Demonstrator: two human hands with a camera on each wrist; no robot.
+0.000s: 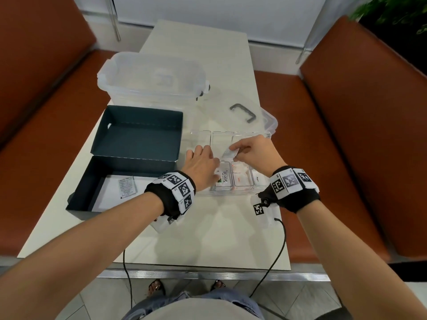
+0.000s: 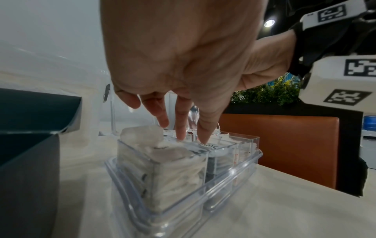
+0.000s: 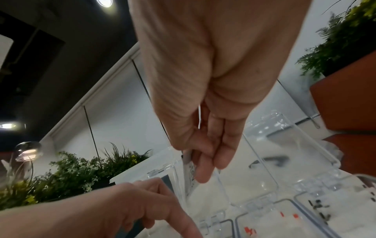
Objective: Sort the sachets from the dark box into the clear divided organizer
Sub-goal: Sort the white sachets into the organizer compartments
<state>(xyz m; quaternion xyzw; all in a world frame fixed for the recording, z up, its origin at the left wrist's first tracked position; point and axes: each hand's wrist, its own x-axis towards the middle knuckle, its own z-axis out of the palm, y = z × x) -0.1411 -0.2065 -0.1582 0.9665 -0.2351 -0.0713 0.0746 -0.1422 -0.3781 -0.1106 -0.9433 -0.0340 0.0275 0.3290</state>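
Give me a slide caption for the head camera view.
Left hand presses sachets down in the clear organizer while right hand pinches another sachet; one sachet remains in the dark box.

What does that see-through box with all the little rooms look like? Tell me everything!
The clear divided organizer is see-through hard plastic, resting flat on the pale table beside the dark box. Thin walls split it into small compartments. The near ones hold stacked white sachets, one printed Stevia. Its hinged clear lids stand open. The left hand presses fingertips onto the sachets; the right hand pinches a sachet above it.
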